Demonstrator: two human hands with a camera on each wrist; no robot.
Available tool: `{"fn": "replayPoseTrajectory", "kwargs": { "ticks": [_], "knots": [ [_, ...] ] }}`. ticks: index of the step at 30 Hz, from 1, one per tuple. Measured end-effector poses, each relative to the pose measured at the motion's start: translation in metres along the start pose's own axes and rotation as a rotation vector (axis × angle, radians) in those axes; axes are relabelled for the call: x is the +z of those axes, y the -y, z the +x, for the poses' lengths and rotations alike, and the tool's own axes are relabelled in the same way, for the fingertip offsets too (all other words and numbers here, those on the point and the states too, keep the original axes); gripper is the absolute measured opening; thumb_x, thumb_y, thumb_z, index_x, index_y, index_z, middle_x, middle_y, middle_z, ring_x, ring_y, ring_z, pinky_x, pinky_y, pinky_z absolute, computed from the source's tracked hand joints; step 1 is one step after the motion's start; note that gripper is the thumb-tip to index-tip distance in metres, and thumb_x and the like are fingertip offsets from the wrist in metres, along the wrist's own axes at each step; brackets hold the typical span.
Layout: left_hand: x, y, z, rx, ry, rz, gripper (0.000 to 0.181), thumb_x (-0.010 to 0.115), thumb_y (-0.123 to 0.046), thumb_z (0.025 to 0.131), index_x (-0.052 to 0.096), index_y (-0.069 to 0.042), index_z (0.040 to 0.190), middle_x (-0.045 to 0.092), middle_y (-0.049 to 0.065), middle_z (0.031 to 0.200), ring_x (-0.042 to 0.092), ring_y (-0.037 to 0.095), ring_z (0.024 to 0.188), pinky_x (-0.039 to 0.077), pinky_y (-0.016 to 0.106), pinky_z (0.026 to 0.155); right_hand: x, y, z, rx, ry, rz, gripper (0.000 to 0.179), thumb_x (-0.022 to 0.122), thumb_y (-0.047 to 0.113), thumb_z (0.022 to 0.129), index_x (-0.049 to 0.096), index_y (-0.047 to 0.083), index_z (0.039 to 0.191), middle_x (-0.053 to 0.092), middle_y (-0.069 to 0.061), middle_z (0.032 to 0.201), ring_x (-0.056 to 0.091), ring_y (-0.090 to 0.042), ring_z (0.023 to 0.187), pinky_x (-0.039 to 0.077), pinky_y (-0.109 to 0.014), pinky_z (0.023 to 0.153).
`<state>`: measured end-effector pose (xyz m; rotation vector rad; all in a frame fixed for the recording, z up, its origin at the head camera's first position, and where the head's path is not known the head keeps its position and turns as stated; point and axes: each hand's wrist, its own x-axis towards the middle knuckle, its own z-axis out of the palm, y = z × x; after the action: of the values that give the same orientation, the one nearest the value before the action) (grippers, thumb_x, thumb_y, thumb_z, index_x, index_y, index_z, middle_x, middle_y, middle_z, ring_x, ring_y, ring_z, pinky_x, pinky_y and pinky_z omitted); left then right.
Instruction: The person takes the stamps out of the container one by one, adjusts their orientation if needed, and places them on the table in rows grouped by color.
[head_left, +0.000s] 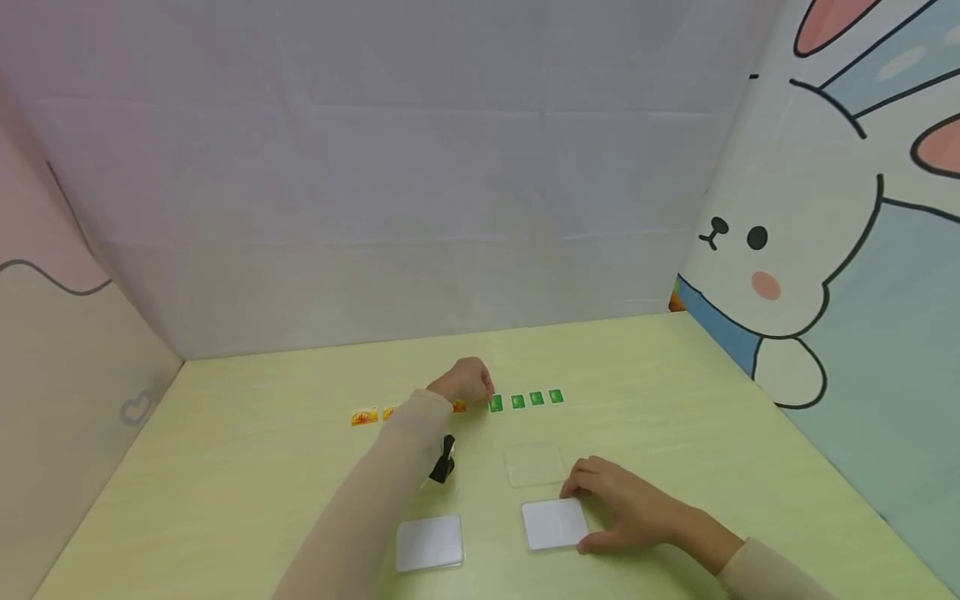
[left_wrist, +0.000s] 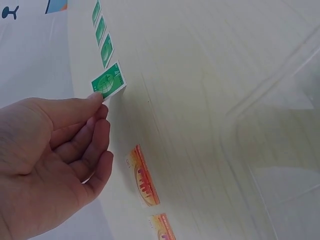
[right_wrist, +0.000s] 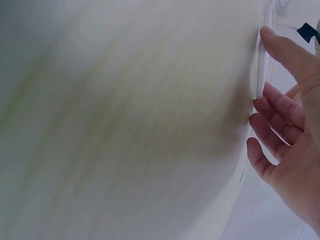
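Note:
My left hand (head_left: 463,381) reaches to the far row and pinches a small green stamp (left_wrist: 109,81) between thumb and fingertips. In the left wrist view this stamp tilts up from the table, its white border showing. More green stamps (head_left: 536,398) continue the row to the right, and orange stamps (head_left: 364,416) lie along the left, partly behind my left sleeve. My right hand (head_left: 626,504) holds a flat white case (head_left: 553,524) with clear edges, thumb at the near edge and fingers at the far one. Edge-on, the case shows in the right wrist view (right_wrist: 261,65).
A second white case (head_left: 430,543) lies left of the held one. Behind the held case is a transparent lid or tray (head_left: 535,465). The pale yellow table (head_left: 247,467) meets a white back wall; a cartoon rabbit panel (head_left: 810,250) stands at the right.

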<state>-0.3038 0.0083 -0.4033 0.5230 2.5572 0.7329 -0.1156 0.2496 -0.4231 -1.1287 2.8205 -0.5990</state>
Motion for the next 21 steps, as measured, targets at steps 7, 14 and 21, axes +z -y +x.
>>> {"fn": "replayPoseTrajectory", "kwargs": {
  "ticks": [7, 14, 21],
  "knots": [
    [0.0018, -0.0026, 0.0007, 0.003, -0.007, 0.013, 0.005, 0.067, -0.008, 0.087, 0.071, -0.005, 0.086, 0.068, 0.006, 0.093, 0.046, 0.013, 0.076, 0.039, 0.022, 0.066, -0.0014, 0.0012, 0.0005, 0.007, 0.012, -0.001, 0.047, 0.072, 0.052, 0.079, 0.061, 0.018, 0.11, 0.058, 0.012, 0.107, 0.05, -0.002, 0.098, 0.048, -0.027, 0.089],
    [0.0037, -0.0043, 0.002, -0.012, -0.022, 0.019, 0.005, 0.067, -0.009, 0.087, 0.07, -0.006, 0.083, 0.065, 0.004, 0.088, 0.048, 0.013, 0.075, 0.04, 0.023, 0.065, -0.0026, 0.0026, 0.0014, 0.015, 0.022, -0.002, 0.048, 0.072, 0.053, 0.079, 0.061, 0.019, 0.11, 0.058, 0.012, 0.107, 0.05, -0.003, 0.098, 0.048, -0.027, 0.089],
    [0.0039, -0.0041, 0.0015, -0.009, -0.035, 0.033, 0.006, 0.066, -0.009, 0.088, 0.071, -0.007, 0.084, 0.066, 0.005, 0.09, 0.048, 0.013, 0.075, 0.039, 0.022, 0.063, -0.0029, 0.0027, 0.0017, 0.021, 0.024, -0.009, 0.048, 0.072, 0.054, 0.079, 0.061, 0.019, 0.11, 0.058, 0.013, 0.107, 0.05, -0.003, 0.099, 0.048, -0.028, 0.089]
  ]
}}
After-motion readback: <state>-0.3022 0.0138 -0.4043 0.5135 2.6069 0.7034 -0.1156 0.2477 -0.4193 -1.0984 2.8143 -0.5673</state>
